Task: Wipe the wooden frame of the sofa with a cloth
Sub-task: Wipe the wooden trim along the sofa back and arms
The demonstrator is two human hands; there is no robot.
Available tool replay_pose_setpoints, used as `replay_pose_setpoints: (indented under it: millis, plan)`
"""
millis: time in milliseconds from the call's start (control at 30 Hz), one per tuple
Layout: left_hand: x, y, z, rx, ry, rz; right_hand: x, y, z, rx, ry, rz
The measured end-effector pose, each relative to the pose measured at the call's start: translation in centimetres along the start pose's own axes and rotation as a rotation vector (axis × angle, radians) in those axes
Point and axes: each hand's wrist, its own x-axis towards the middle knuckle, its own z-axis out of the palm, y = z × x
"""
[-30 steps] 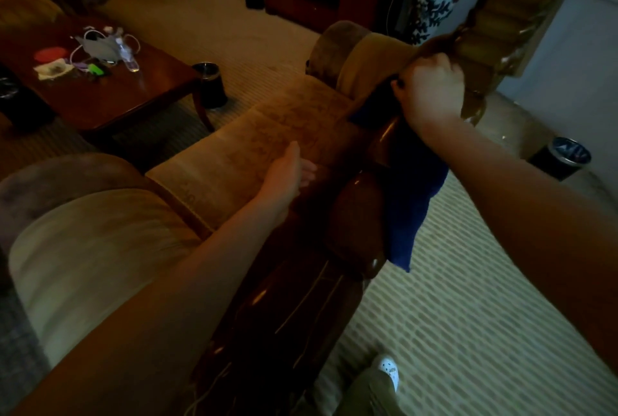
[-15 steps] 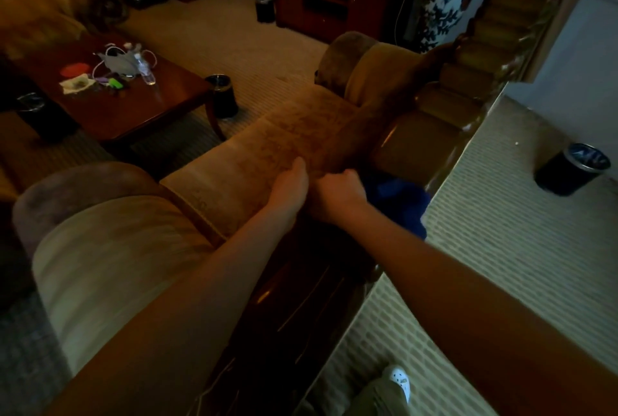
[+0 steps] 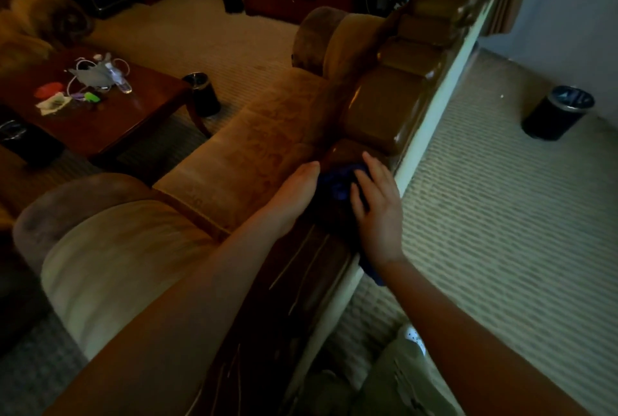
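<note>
A: What has moved?
B: The right hand [image 3: 378, 215] has opened flat, pressing the blue cloth [image 3: 337, 181] onto the wooden frame [image 3: 301, 268] at 12 o'clock.
A: Left hand [image 3: 294, 195]?
B: Unclenched, resting beside it.

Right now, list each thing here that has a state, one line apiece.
right hand: flat, fingers spread, pressing the blue cloth onto the frame
blue cloth: bunched on the top rail, one end hanging off the back edge
left hand: resting on the seat back beside the cloth, holding nothing
wooden frame: glossy, streaks showing on the near stretch
black bin: upright on the carpet, lined
</note>
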Motion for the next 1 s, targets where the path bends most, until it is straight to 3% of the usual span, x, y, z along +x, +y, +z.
replay_pose_setpoints:
  millis: [100, 233, 367, 500, 600, 833, 1000]
  plan:
    - [-0.1, -0.8, -0.5, 0.003, 0.061, 0.038, -3.7, -2.6, 0.8, 0.134, 0.082, 0.261]
    - [-0.6, -1.2, -0.3, 0.062, 0.065, 0.101, -7.0, -3.2, -0.3, 0.266, 0.054, 0.316]
    - [-1.4, -0.8, 0.3, 0.107, 0.120, 0.149, -2.8, -2.7, -0.5, 0.347, 0.153, 0.458]
    - [-2.1, -0.7, 0.9, 0.217, 0.166, 0.240, 3.1, -0.1, -0.4, 0.456, 0.312, 0.748]
    - [-2.3, -0.6, 1.5, 0.284, 0.179, 0.279, 1.9, 0.5, 0.0, 0.481, 0.226, 0.940]
    - [-2.6, -0.7, 1.6, 0.405, 0.203, 0.278, -10.5, -6.2, -0.8, 0.610, -0.189, 1.045]
    - [-2.7, -0.7, 1.5, 0.366, 0.227, 0.293, -2.5, -1.9, -0.2, 0.467, -0.060, 1.024]
